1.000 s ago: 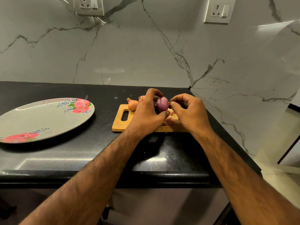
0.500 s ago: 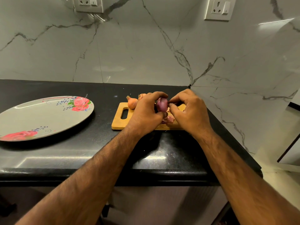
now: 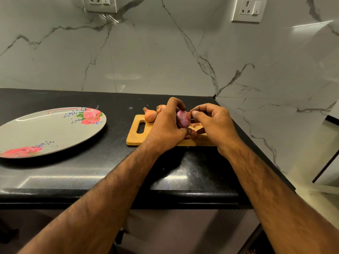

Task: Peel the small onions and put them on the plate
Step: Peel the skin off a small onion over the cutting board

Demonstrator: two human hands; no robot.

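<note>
My left hand (image 3: 166, 127) grips a small purple, mostly peeled onion (image 3: 183, 119) between thumb and fingers, just above the wooden cutting board (image 3: 134, 137). My right hand (image 3: 214, 123) pinches a scrap of brown onion skin (image 3: 189, 113) at the onion's top right. Two unpeeled tan onions (image 3: 150, 115) (image 3: 161, 107) lie at the board's far left edge. Peel scraps (image 3: 194, 133) lie on the board under my hands. The floral plate (image 3: 36, 136) sits to the left with nothing on it.
The black countertop (image 3: 110, 162) ends in a corner of marble walls just right of the board. Its front edge (image 3: 110, 196) runs below my forearms. Two wall sockets (image 3: 100, 3) (image 3: 247, 9) are mounted high on the backsplash.
The onion has been turned in my left hand and shows more bare purple surface. My right fingers shifted from the onion's side to its top, pulling skin away.
</note>
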